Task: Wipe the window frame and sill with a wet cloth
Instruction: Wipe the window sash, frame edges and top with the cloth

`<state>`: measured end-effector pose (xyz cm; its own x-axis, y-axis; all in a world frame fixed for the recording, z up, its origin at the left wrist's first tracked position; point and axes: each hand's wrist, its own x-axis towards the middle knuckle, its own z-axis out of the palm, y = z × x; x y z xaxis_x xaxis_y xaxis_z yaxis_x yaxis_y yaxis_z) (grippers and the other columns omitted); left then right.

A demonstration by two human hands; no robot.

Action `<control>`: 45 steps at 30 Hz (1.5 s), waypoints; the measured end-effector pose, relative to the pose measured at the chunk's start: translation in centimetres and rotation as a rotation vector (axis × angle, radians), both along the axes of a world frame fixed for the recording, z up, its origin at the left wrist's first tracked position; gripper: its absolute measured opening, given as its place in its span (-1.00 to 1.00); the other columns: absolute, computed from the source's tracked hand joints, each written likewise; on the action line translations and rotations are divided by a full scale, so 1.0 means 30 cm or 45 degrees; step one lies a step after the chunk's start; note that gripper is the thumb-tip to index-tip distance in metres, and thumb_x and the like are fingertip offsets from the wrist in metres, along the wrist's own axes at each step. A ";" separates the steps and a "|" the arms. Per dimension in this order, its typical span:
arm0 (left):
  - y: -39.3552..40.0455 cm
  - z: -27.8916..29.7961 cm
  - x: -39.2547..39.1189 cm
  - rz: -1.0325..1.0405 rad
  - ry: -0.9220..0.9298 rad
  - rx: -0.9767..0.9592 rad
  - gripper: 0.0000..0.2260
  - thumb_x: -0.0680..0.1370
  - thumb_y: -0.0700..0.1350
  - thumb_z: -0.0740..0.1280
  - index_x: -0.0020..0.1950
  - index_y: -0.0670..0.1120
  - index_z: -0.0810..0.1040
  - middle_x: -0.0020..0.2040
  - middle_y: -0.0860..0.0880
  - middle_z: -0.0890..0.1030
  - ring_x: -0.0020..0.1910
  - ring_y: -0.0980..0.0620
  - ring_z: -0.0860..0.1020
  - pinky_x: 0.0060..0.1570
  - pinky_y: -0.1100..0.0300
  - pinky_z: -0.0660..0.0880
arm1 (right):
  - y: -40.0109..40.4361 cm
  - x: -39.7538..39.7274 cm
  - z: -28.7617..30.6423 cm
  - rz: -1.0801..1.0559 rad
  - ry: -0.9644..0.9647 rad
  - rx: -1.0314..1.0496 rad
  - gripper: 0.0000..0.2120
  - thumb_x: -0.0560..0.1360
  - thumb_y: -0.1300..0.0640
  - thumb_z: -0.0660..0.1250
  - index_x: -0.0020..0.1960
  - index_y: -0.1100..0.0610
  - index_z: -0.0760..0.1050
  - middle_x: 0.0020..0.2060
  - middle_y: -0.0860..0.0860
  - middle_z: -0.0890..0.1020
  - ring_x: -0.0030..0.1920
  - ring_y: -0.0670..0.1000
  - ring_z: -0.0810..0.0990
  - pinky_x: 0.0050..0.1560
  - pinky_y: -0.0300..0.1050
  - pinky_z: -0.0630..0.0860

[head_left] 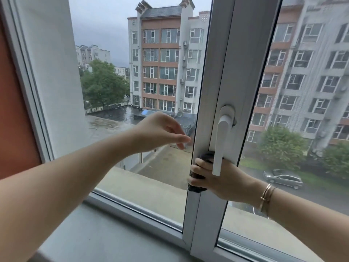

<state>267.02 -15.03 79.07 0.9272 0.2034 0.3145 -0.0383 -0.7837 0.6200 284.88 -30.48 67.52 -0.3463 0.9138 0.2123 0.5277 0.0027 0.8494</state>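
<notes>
The right hand (pixel 221 178) grips a dark, crumpled wet cloth (pixel 198 173) and presses it against the white plastic vertical window frame (pixel 217 91), with the fingers curled round the frame's edge and the cloth showing above and below them. A white lever handle (pixel 221 140) on that frame hangs straight down, its lower end lying in front of the back of this hand. Two thin gold-coloured bangles (pixel 267 197) circle the right wrist.

The left hand (pixel 162 131) hovers in the air just left of the frame, above the right hand, its fingers relaxed and loosely bent, holding nothing; its fingertips point towards the frame without plainly touching it.

Below both forearms runs the pale grey window sill (pixel 90 235), meeting the frame's white bottom rail (pixel 136 210). Beyond the hands, through the glass, stand multi-storey apartment buildings (pixel 162 59), green trees (pixel 103 84) and a grey car (pixel 283 178) on a wet street.
</notes>
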 end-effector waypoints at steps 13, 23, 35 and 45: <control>0.333 -0.109 -0.032 -0.256 -0.031 -0.126 -0.86 0.48 -0.06 0.40 -0.13 -0.11 0.69 -0.25 0.05 0.71 -0.20 0.21 0.65 -0.12 0.49 0.48 | 0.096 -0.178 -0.403 -0.681 0.775 0.635 -0.49 0.28 0.25 0.51 0.14 0.11 0.38 0.54 0.04 0.06 0.54 0.06 0.01 0.03 0.01 0.54; 0.417 -0.231 -0.030 -0.329 -0.003 -0.371 -0.89 0.48 -0.12 0.41 -0.18 -0.13 0.69 -0.26 0.01 0.71 -0.25 0.21 0.65 -0.28 0.57 0.40 | 0.138 -0.143 -0.098 -0.584 0.529 1.187 -0.83 0.55 0.22 0.25 0.14 0.17 0.42 0.48 0.18 0.22 0.50 0.23 0.13 0.47 0.05 0.12; 0.381 -0.378 0.004 -0.212 0.041 -0.489 -0.89 0.48 -0.12 0.40 -0.18 -0.14 0.68 -0.25 0.00 0.71 -0.28 0.25 0.62 -0.34 0.59 0.37 | 0.064 -0.151 -0.594 -0.733 0.737 0.394 -0.69 0.35 0.09 0.42 0.03 0.00 0.39 0.55 0.01 -0.03 0.54 0.04 -0.06 -0.07 -0.06 0.56; 0.355 -0.497 -0.050 -0.078 0.068 -0.585 -0.89 0.47 -0.14 0.42 -0.18 -0.15 0.69 -0.24 -0.09 0.71 -0.23 0.12 0.58 -0.20 0.34 0.39 | 0.101 -0.058 -0.722 -0.252 0.304 -0.418 -0.75 0.46 0.15 0.31 0.10 0.11 0.63 0.31 0.05 0.51 0.38 -0.01 0.40 0.37 -0.11 0.30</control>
